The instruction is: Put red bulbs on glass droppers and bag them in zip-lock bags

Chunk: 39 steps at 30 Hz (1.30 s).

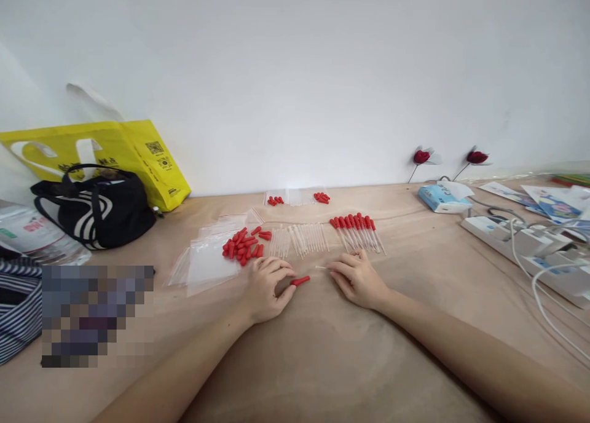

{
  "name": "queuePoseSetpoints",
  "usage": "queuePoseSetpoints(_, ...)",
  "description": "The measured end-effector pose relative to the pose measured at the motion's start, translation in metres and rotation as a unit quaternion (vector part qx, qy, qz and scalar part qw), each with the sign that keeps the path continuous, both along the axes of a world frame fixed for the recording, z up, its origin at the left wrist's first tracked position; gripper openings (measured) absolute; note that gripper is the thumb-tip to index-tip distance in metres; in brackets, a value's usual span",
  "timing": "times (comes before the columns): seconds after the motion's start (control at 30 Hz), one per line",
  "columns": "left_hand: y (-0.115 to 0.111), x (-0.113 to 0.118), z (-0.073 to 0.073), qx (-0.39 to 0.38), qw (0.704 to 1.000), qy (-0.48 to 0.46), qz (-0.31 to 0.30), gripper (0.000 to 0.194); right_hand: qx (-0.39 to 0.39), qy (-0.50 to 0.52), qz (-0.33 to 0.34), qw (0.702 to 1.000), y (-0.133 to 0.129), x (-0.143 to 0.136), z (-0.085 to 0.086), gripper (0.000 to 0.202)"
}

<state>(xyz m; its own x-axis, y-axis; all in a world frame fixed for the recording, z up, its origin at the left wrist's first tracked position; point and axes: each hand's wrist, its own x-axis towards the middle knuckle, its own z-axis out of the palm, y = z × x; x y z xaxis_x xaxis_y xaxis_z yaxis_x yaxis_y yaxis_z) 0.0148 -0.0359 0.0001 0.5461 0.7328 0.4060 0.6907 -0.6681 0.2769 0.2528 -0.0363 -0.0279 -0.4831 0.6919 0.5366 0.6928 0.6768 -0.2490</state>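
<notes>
My left hand point(270, 289) is closed on a red rubber bulb point(302, 280), gripping its left end between thumb and fingers. Opposite it, my right hand point(359, 278) pinches a thin clear tube point(321, 267) that points left. Loose red bulbs point(239, 246) lie piled on clear plastic bags point(209, 264) just beyond my left hand. Bare clear tubes point(310, 238) rest side by side in the middle. To their right, above my right hand, several tubes fitted with red bulbs point(354, 223) lie in a row.
Small bags with red bulbs point(295, 197) lie by the wall. A yellow bag point(138, 143) and black bag point(117, 211) stand at the left. At the right are a tissue pack point(440, 199), a power strip point(537, 260) with cables, printed papers point(557, 200) and two red flowers point(421, 157).
</notes>
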Motion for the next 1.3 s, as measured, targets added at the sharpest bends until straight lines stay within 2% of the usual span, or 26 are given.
queuePoseSetpoints(0.17,0.0,0.009,-0.006,0.013,1.0,0.007,0.004,0.02,0.009,-0.013,0.032,0.999,-0.001,-0.007,0.0,0.017)
queuePoseSetpoints(0.37,0.0,0.018,-0.015,0.031,0.999,-0.017,-0.003,0.015,0.009,-0.014,0.031,0.999,-0.002,-0.006,0.0,0.016)
queuePoseSetpoints(0.63,-0.001,0.018,-0.013,0.054,0.998,-0.04,-0.01,0.015,0.024,-0.009,0.029,0.999,-0.003,-0.01,-0.001,0.016)
queuePoseSetpoints(1.0,-0.003,0.019,-0.013,0.022,0.993,-0.107,0.055,0.015,0.063,0.035,0.041,0.997,-0.016,-0.028,0.002,0.017)
queuePoseSetpoints(1.13,-0.003,0.017,-0.013,0.016,0.995,-0.095,0.036,0.016,0.068,-0.001,0.052,0.996,-0.015,-0.026,0.003,0.019)
queuePoseSetpoints(1.3,-0.007,0.017,-0.009,0.034,0.997,-0.061,-0.022,0.016,0.096,-0.062,0.059,0.992,-0.01,-0.018,0.007,0.023)
